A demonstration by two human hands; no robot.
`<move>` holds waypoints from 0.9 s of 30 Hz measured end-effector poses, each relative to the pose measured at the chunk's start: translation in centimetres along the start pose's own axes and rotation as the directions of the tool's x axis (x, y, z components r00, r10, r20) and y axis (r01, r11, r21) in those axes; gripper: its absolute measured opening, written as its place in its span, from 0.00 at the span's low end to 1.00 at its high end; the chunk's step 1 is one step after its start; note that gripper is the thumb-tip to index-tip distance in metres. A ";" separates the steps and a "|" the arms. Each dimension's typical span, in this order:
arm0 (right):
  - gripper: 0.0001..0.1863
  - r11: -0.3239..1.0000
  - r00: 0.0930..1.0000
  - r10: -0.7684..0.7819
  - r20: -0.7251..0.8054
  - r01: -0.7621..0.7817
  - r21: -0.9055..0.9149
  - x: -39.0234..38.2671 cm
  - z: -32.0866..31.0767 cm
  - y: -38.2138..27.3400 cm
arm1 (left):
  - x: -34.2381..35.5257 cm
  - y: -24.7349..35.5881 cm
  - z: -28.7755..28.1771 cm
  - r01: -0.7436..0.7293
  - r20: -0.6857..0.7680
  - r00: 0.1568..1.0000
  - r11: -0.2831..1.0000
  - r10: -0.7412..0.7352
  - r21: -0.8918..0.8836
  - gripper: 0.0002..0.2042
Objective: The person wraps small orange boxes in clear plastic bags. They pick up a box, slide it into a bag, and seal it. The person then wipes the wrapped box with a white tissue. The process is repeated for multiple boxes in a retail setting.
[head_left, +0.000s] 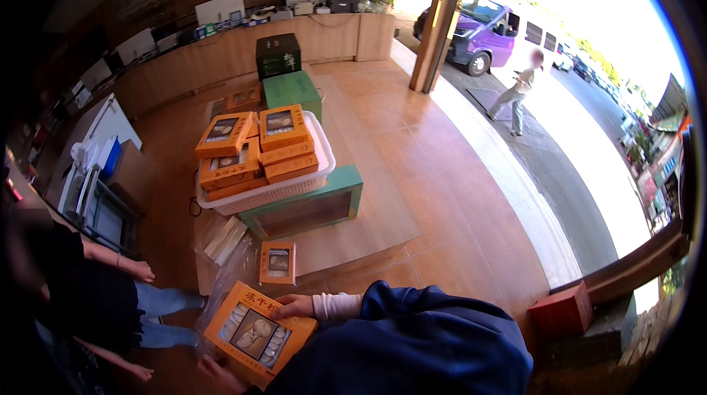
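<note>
My right hand [291, 307] grips the top right of an orange box [258, 332] with a clear window showing pale slices inside. My left hand [219, 371] is at the box's lower left edge, holding it, partly hidden. A crumpled clear plastic bag [217, 284] hangs beside the box's left side. A smaller orange box [277, 262] lies on the pale board [383, 226] just beyond. Behind it, several orange boxes [287, 126] are piled in a white basket [317, 181], which rests on a teal box [298, 214].
Two people [66, 277] stand close at my left, beside a white cart [99, 159]. Green cartons [291, 93] sit behind the basket. A long wooden counter [331, 38] lines the back. A red box [560, 314] is at lower right. Outside the open doorway, someone [519, 89] walks near a purple van [490, 38].
</note>
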State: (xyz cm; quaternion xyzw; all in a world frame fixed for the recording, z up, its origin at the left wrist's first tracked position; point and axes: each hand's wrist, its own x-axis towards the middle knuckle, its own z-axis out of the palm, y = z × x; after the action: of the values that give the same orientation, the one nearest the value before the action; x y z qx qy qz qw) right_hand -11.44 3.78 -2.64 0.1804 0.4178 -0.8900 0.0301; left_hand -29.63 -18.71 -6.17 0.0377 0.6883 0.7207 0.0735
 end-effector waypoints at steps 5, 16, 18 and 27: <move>0.26 0.997 0.998 0.057 -0.019 -0.058 -0.048 1.0 0.1 -0.2 | 0.0 -0.2 -1.0 0.085 0.154 0.987 0.975 -0.053 -0.207 0.11; 0.25 0.980 0.985 0.135 0.104 -0.148 0.131 2.2 0.4 -0.3 | -1.8 0.6 -1.3 -0.252 0.170 0.963 0.920 0.208 0.302 0.20; 0.24 0.983 0.985 0.138 0.108 -0.149 0.105 2.0 0.8 -1.1 | -2.1 1.2 -0.5 -0.326 0.112 0.945 0.906 0.306 0.272 0.17; 0.22 0.983 0.982 0.180 0.064 -0.177 -0.045 2.3 0.8 -0.6 | -0.7 4.1 0.2 -0.395 -0.064 0.893 0.846 0.445 0.359 0.09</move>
State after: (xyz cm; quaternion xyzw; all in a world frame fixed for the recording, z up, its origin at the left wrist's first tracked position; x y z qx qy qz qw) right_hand -13.97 3.76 -2.52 0.1863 0.4160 -0.8809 0.1275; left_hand -29.14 -18.80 -2.02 0.1473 0.7794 0.5917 -0.1441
